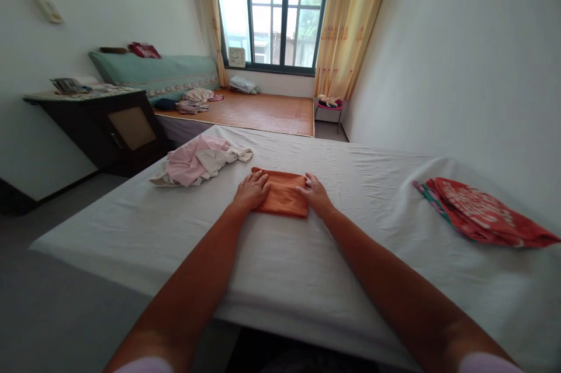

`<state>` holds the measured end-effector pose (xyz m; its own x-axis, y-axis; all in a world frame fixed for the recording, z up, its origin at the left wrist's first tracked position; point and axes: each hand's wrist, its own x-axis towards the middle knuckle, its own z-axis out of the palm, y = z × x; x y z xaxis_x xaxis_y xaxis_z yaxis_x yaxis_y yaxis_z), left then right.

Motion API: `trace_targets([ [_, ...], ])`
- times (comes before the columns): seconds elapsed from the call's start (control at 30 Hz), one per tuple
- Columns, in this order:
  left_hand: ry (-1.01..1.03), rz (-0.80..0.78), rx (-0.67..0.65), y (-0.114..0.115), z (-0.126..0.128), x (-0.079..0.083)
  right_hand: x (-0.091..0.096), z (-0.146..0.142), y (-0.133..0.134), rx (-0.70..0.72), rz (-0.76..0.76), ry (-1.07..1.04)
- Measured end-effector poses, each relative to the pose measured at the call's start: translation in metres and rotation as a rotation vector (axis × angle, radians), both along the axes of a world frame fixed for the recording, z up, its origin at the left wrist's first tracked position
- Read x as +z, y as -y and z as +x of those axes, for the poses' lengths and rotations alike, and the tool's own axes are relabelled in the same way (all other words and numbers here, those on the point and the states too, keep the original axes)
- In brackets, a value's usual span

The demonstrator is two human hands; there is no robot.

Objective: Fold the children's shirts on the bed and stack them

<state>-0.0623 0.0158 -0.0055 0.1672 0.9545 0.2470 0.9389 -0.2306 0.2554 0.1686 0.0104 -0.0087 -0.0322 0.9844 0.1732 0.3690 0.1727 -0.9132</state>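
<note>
A folded orange cloth (284, 193), roughly square, lies flat on the white sheet of the table (298, 279). My left hand (252, 190) rests palm down on its left side, fingers stretched out and a little spread. At the cloth's right edge is my right hand (316, 193), its thumb on the fabric and its fingers bent near the upper right corner, thumb and fingers apart. To the left of the cloth sits a crumpled pink and cream garment (197, 159). On the far right lies a red and white patterned fabric (482, 212) with a green edge.
Beyond the table stands a bed (267, 113) with an orange-brown mat and a small heap of clothes (195, 101). A dark cabinet (127, 127) is at the left. A small stool (329, 104) stands by the right curtain (350, 22), and a square clock (237, 57) by the window.
</note>
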Motion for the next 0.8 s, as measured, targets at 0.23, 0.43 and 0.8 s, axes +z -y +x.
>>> trace_targets([
  [0.23,0.031,-0.012,-0.006,0.0,-0.001,-0.001,0.014,0.006,0.009,0.018,-0.234,-0.232],
  [0.43,0.04,-0.017,-0.004,0.002,0.0,0.0,0.013,0.002,0.011,-0.034,-0.209,-0.27],
  [0.8,0.148,0.064,-0.202,0.006,0.013,0.006,0.036,0.019,0.011,-0.011,-0.061,-0.258],
])
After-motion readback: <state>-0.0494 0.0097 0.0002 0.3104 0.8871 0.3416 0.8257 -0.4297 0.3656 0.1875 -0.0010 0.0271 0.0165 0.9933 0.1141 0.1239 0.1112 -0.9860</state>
